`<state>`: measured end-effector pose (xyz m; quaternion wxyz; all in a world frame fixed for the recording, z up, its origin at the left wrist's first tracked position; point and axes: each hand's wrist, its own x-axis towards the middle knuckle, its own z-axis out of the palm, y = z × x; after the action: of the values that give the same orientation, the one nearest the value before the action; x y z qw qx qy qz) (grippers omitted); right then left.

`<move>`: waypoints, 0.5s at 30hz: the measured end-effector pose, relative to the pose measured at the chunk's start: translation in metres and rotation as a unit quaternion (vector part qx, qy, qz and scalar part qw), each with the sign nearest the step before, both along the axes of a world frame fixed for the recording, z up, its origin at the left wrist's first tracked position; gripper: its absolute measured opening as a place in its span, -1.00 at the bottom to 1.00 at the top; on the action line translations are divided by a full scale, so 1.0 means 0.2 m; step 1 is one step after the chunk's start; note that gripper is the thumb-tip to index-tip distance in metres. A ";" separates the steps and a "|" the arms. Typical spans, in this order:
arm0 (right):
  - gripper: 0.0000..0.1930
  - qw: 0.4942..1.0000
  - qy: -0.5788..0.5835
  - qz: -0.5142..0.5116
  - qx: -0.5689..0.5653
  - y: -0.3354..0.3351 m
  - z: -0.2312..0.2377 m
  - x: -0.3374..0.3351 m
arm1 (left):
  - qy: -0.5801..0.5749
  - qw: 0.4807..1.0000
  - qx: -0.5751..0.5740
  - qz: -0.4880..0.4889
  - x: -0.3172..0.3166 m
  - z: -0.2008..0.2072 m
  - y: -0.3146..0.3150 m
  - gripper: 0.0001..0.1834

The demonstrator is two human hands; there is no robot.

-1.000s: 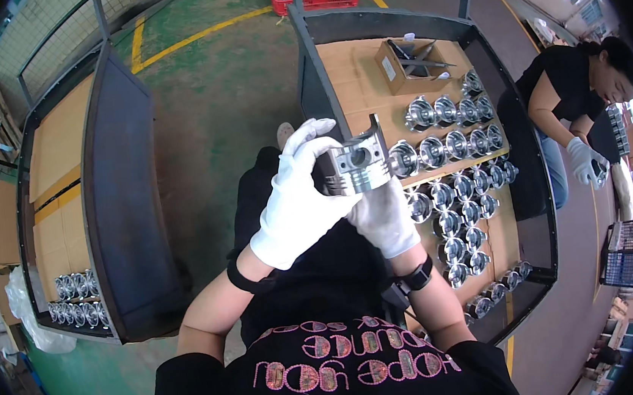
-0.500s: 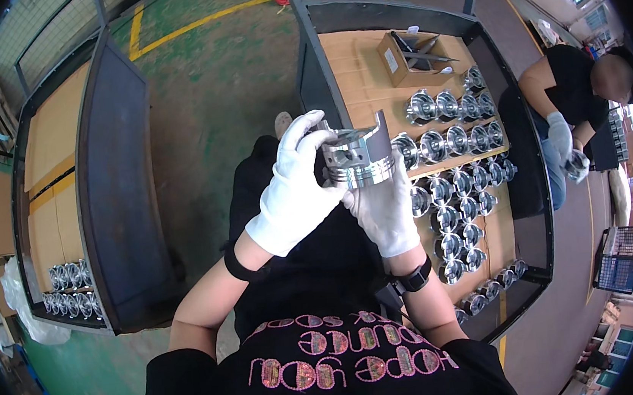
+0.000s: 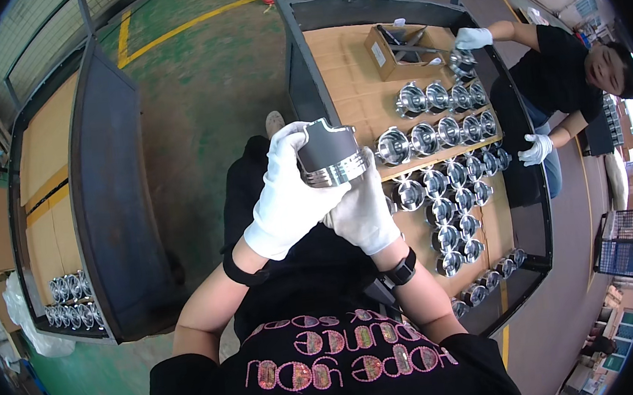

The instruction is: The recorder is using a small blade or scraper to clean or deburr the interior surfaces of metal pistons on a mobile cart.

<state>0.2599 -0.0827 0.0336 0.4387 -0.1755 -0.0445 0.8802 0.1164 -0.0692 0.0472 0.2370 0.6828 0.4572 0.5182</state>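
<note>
1. We have a metal piston (image 3: 330, 154) up in the air, by the left edge of the cart (image 3: 382, 10). Its grey side faces us, with shiny grooves at its lower end.
2. Our left hand (image 3: 281, 205) curls around its left side and upper rim, fingers bent to fit it, thumb low by the grooves.
3. Our right hand (image 3: 361, 212) cups it from below and the right. Some fingers hide, so we cannot tell how far they close.
4. We think it is hard, won't squash, and is a bit heavy.
5. Smooth sides could slip in our white gloves (image 3: 277, 228). We'd best hold the round sides, with one hand underneath, and not bump the cut-out rim.
</note>
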 end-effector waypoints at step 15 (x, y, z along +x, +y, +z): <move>-0.26 0.991 -0.041 -0.037 0.121 0.04 0.06 0.07 | 0.028 0.998 -0.062 -0.006 0.00 0.07 -0.02 -0.29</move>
<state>0.2739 -0.0756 0.0462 0.4871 -0.1585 -0.1617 0.8435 0.1173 -0.0729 0.0607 0.2691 0.6839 0.4908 0.4679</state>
